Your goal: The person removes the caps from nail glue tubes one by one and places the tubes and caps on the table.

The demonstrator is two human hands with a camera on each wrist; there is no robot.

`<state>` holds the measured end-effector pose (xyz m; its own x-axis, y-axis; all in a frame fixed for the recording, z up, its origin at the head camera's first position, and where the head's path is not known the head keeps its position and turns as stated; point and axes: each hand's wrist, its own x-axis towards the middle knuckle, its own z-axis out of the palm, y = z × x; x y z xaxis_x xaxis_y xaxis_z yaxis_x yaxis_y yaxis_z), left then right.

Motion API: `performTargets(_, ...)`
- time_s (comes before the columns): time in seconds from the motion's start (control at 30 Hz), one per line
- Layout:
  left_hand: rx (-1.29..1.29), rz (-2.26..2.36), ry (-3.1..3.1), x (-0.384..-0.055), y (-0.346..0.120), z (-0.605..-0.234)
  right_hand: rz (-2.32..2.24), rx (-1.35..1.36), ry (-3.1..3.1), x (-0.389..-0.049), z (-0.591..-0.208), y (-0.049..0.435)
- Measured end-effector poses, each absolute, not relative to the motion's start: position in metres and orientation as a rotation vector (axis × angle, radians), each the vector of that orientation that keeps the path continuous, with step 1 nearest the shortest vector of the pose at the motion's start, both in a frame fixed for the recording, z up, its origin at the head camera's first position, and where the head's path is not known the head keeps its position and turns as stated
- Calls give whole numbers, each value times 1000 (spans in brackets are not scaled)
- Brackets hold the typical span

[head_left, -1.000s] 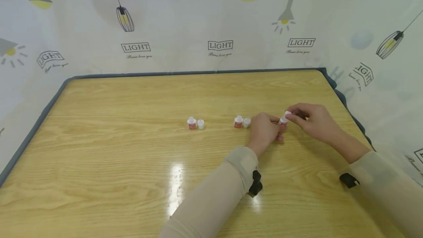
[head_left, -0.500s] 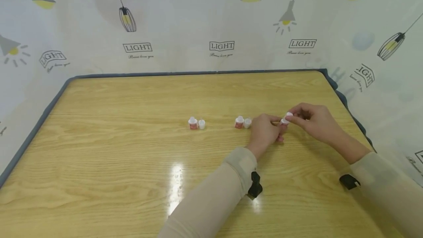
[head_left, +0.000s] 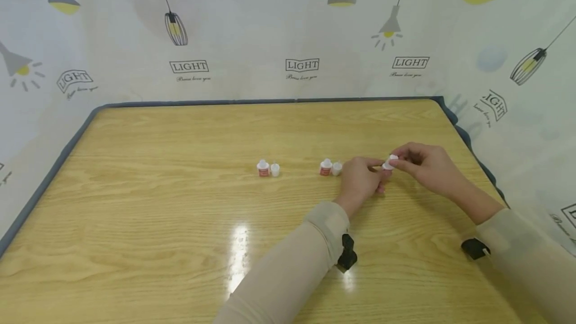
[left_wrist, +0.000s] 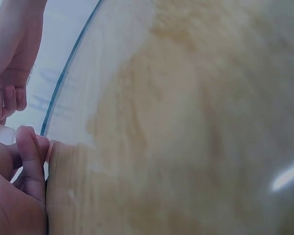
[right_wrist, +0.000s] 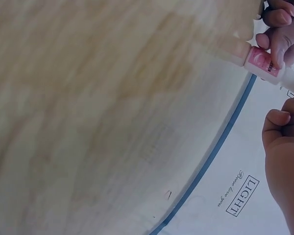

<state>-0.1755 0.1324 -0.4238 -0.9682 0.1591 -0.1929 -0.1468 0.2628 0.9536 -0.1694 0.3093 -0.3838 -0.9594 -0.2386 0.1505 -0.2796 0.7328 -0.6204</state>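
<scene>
My left hand (head_left: 362, 178) holds a small white bottle (right_wrist: 263, 63) with a pink-red label, thumb and fingers on its body. At the bottle's top, the thumb and fingertips of my right hand (head_left: 427, 168) pinch a white cap (head_left: 393, 159). The bottle leans toward the right hand in the head view. Close to the left of my left hand, a second bottle (head_left: 326, 168) stands upright with its white cap (head_left: 336, 168) beside it. Farther left, a third bottle (head_left: 263, 169) stands the same way, next to another white cap (head_left: 275, 169).
Everything sits on a wood-grain table (head_left: 171, 214) with a blue-grey edge (head_left: 198, 104). A pale curtain (head_left: 243, 34) printed with lamps and the word LIGHT rises behind it and at both sides.
The bottle's red label, visible between the hands earlier in the head view, has turned out of sight there. Both hands keep almost the same place; the head view has shifted slightly.
</scene>
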Motion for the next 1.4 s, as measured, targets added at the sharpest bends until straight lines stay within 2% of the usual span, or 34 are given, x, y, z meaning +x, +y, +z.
performTargets(0.37, -8, 1749, 2290, -176, 133, -423, 1120, 326, -2918, -171, -384, 313)
performTargets(0.67, 0, 1746, 2285, -176, 132, -424, 1175, 432, -2883, -170, -385, 314)
performTargets(0.9, 13, 1734, 2300, -173, 131, -420, 1121, 328, -2948, -170, -384, 316)
performTargets(1.23, 11, 1714, 2295, -173, 130, -420, 1203, 438, -2904, -170, -383, 317)
performTargets(1.4, 17, 1688, 2297, -175, 131, -421, 1192, 342, -2932, -171, -382, 315)
